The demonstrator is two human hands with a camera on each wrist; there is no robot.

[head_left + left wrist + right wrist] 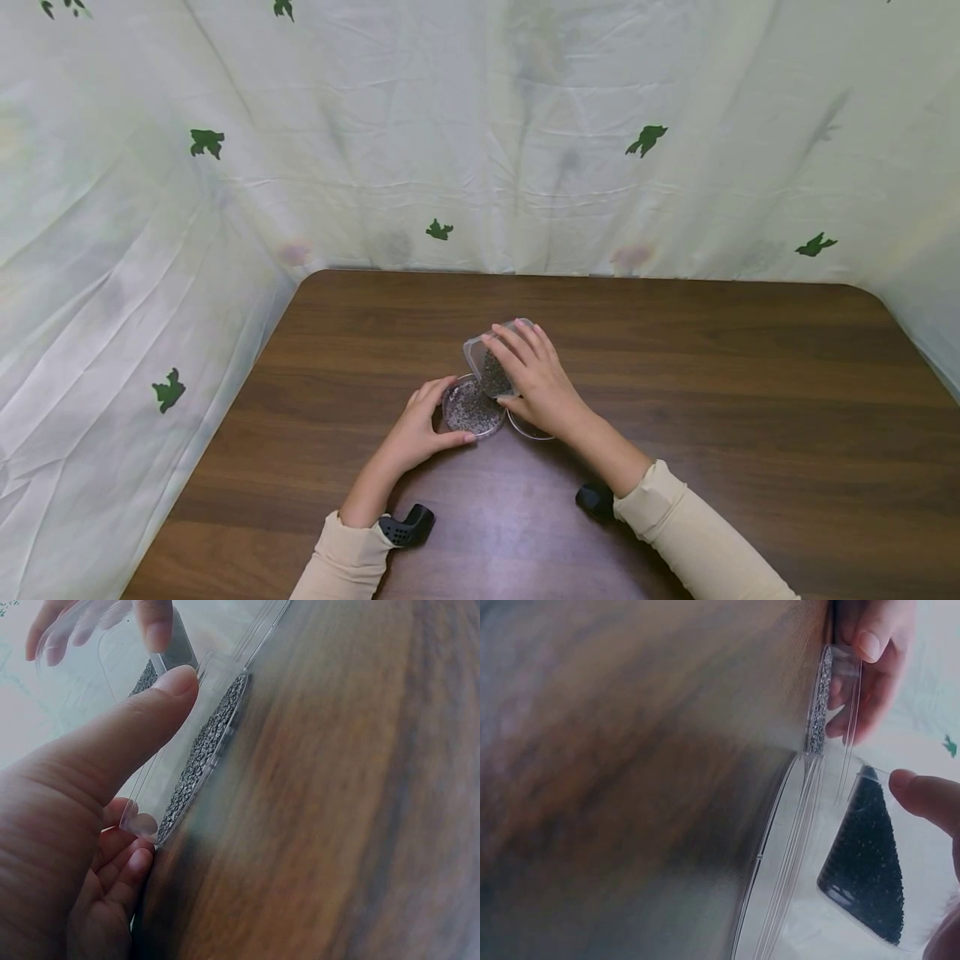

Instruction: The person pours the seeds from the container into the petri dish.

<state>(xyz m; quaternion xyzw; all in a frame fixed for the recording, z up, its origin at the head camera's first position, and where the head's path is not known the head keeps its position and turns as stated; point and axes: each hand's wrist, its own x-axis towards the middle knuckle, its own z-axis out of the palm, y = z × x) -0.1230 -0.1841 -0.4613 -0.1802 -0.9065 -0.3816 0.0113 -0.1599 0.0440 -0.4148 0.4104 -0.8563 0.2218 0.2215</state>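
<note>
A round clear petri dish lies on the table with a layer of grey granules in it. My left hand holds it by the rim, thumb at the near side and fingers at the far side. My right hand grips a clear plastic container tilted over the dish, with its lower edge above the granules. Dark granules have slid to one side inside the container, as the right wrist view shows. Partly under my right hand, a second clear round dish or lid touches or nearly touches the first.
The brown wood-grain table has rounded far corners. A pale cloth with green leaf shapes hangs behind and at both sides. Dark wrist devices sit below both of my hands.
</note>
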